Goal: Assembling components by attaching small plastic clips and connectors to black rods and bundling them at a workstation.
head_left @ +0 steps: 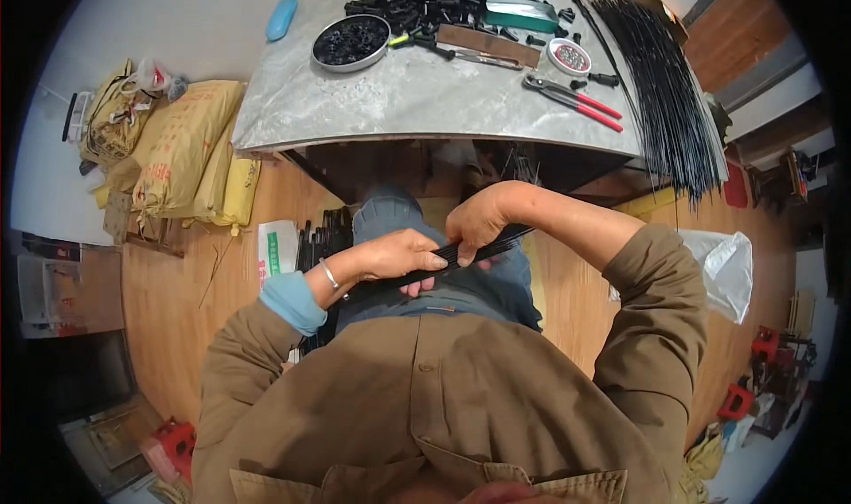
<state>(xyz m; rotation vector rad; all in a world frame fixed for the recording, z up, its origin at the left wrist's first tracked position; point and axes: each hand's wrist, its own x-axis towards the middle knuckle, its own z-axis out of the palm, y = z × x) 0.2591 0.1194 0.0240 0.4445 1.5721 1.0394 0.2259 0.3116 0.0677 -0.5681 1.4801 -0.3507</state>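
Both hands are at work — the left hand closes round a bundle of thin black rods above the lap, the right hand grips it further along. This bunch looks gathered, but plenty seems left: a big spread of loose black strands lies across the table's right side, apparently unhandled.
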